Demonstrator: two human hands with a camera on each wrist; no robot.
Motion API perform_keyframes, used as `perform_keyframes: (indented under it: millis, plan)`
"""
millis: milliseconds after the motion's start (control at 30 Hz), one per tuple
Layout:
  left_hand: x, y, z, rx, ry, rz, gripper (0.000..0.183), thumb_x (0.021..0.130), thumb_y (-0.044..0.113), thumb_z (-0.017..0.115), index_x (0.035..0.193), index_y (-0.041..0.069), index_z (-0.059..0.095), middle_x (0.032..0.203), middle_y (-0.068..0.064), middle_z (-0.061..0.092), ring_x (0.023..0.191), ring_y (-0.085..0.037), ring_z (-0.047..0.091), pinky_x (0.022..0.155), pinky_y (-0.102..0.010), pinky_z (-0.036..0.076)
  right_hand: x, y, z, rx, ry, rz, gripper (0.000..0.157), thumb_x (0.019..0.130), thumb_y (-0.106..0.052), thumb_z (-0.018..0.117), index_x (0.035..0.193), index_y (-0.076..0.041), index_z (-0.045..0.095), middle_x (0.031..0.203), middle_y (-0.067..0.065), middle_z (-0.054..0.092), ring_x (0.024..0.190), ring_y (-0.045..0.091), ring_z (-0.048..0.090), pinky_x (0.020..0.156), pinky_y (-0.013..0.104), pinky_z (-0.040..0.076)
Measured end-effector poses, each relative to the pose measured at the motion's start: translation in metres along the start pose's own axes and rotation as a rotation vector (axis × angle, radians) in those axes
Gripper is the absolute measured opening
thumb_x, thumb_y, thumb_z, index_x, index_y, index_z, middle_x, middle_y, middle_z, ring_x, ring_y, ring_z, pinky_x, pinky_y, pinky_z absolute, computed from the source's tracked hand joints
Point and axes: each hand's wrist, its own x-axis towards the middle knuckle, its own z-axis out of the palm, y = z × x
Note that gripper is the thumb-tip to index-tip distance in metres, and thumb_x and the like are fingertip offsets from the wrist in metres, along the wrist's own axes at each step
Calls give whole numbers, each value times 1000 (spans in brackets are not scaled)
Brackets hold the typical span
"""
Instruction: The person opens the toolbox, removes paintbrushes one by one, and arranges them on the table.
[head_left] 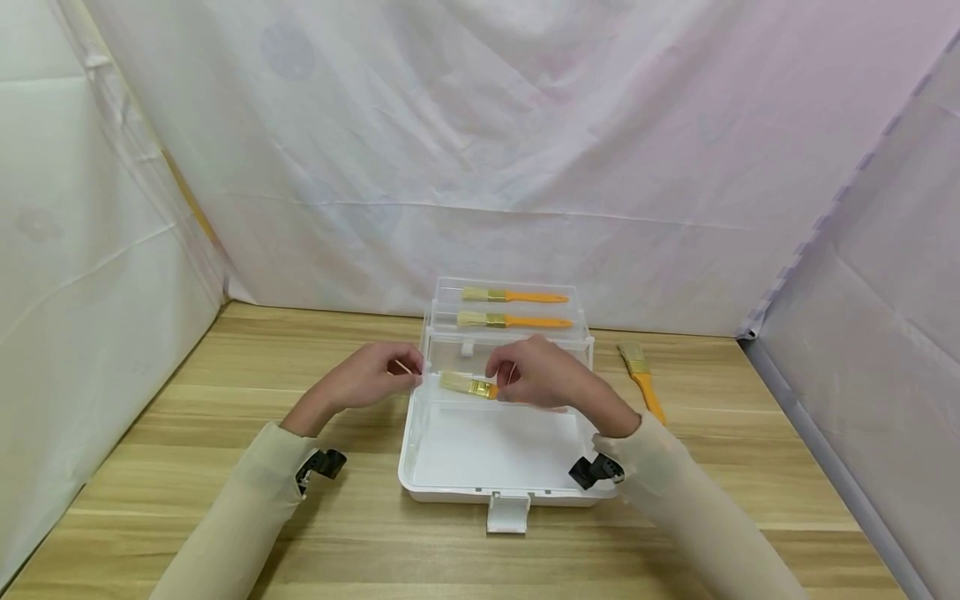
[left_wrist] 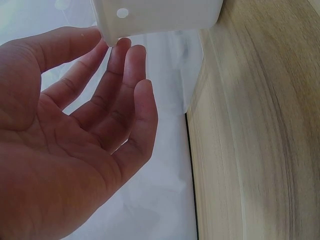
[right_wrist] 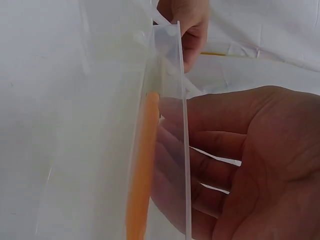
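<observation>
A white plastic storage box (head_left: 407, 450) stands in front of me with its clear stepped trays raised at the back. My right hand (head_left: 546, 372) pinches a paintbrush (head_left: 471, 385) near its neck, over the lowest tray; its pale bristles point left. In the right wrist view the orange handle (right_wrist: 142, 170) shows behind a clear tray wall (right_wrist: 181, 75). At the box's left side is my left hand (head_left: 375, 375), thumb and fingertips pinching a white corner (left_wrist: 111, 35) in the left wrist view.
Two more paintbrushes, one in the top tray (head_left: 537, 297) and one in the tray below (head_left: 536, 321), lie with bristles left. Another paintbrush (head_left: 643, 385) rests on the wooden table (head_left: 352, 533) right of the box. A latch (head_left: 508, 515) hangs at the front. White cloth (head_left: 480, 150) surrounds the table.
</observation>
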Motion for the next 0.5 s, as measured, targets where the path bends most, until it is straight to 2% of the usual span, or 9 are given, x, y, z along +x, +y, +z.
perform_keyframes:
  millis: [167,367,500]
  plan:
    - [0,1,0,1,1,-3,4,102,7,73,106,8,74,104,-4,75,101,-25,73,86,-41,59,0,-2,2,-26,-14,20,13,96,-6,83,107,-9,79,86,-10,70,78,6,63,77,30,56]
    - [0,0,0,-7,-1,1,5,102,6,73,106,7,74,105,-5,75,101,-25,73,86,-41,59,2,-3,2,-29,-51,18,10,98,-4,78,106,-8,80,83,-7,68,74,8,58,74,29,52]
    - [0,0,0,-4,-1,2,5,102,6,73,106,8,74,104,-4,75,101,-24,73,86,-41,59,4,-4,2,-44,-86,32,10,101,-3,76,108,-9,80,88,-7,69,78,9,58,76,29,53]
